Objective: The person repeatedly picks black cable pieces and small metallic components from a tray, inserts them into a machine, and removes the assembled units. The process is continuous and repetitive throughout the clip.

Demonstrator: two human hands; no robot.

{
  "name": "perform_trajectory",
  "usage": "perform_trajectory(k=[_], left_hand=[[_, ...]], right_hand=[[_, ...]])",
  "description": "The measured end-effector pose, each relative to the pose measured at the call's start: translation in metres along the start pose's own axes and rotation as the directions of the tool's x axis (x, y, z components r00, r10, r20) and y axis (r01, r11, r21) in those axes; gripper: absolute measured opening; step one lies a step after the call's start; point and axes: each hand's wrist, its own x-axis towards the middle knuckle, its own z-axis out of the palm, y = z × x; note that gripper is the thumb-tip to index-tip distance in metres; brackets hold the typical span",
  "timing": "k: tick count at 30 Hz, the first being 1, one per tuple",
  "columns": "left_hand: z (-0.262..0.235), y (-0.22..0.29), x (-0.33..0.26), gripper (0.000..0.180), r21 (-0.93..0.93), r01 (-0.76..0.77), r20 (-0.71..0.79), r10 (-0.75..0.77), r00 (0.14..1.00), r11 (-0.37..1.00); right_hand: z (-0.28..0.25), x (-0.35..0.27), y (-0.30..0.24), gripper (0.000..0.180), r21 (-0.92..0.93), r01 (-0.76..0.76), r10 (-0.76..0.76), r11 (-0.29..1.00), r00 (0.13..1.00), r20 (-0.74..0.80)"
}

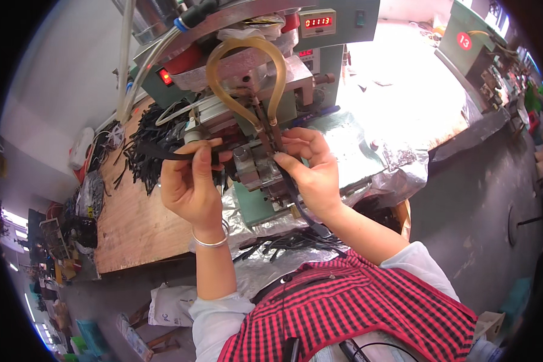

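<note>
My left hand (193, 184) is closed in a pinch on a black strap (163, 153), whose free end points left over the table. My right hand (315, 174) grips another black strap (293, 192) between thumb and fingers at the right side of a metal fixture (254, 168). From there that strap hangs down toward my lap. Directly above the fixture is the dark working head of a bench machine (283, 75), with a looped amber hose (214, 67) running into it. Fingers hide the exact spot where the right strap meets the fixture.
A heap of black straps (148, 148) lies on the wooden table (136, 232) at the left. More strips (283, 243) rest on foil at the table's front edge. A blue pen (326, 112) lies behind my right hand. Crinkled plastic sheeting (398, 172) covers the right edge.
</note>
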Motion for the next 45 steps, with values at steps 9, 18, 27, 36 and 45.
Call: perform_trajectory(k=[9, 18, 27, 36, 45], left_hand=[[-0.009, 0.001, -0.023, 0.008, 0.049, -0.146, 0.139, 0.138, 0.981, 0.988], [0.021, -0.030, -0.067, 0.023, 0.239, -0.685, 0.566, 0.474, 0.674, 0.688], [0.023, -0.039, -0.074, 0.029, 0.239, -0.688, 0.546, 0.492, 0.679, 0.685], [0.015, -0.027, -0.085, 0.034, 0.311, -0.575, 0.542, 0.355, 0.761, 0.757], [-0.093, -0.033, -0.093, 0.020, 0.724, 0.140, -0.039, -0.163, 0.986, 0.676]], right_hand=[[-0.007, -0.018, -0.030, 0.046, -0.565, 0.416, -0.346, 0.713, 0.909, 0.233], [-0.144, -0.018, 0.018, 0.022, -0.853, 0.238, -0.121, 0.464, 0.971, 0.205], [-0.175, 0.015, 0.018, 0.024, -0.858, 0.085, -0.205, 0.506, 0.979, -0.023], [-0.152, 0.005, 0.033, 0.015, -0.996, 0.080, -0.123, 0.030, 0.990, 0.076], [-0.174, -0.016, 0.021, 0.011, -0.841, -0.038, -0.101, 0.540, 0.989, -0.110]])
